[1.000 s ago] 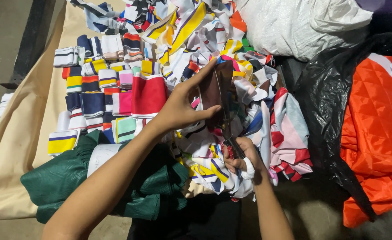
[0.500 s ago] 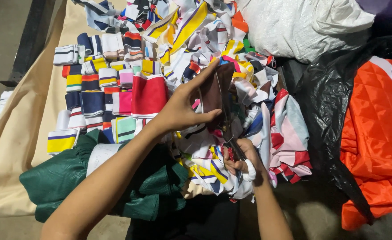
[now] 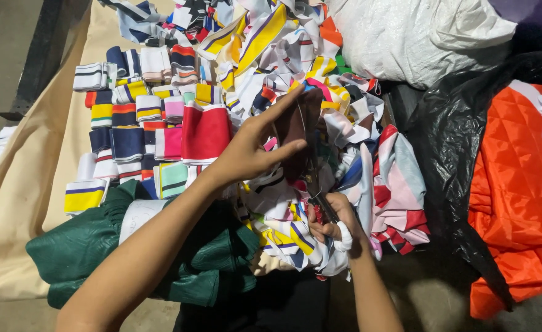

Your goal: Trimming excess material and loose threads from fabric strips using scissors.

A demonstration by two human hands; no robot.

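Centrally, left hand (image 3: 246, 154) pinching maroon fabric strip (image 3: 295, 132), right hand (image 3: 332, 224) clenched around scissors (image 3: 317, 190)

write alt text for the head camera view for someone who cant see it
A person's left hand holds up a dark maroon fabric strip while the right hand cuts it with scissors, above a heap of colourful striped fabric scraps. Folded striped cuffs lie in rows on a beige cloth to the left.

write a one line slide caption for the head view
Left hand holds a dark maroon fabric strip while right hand cuts with scissors.
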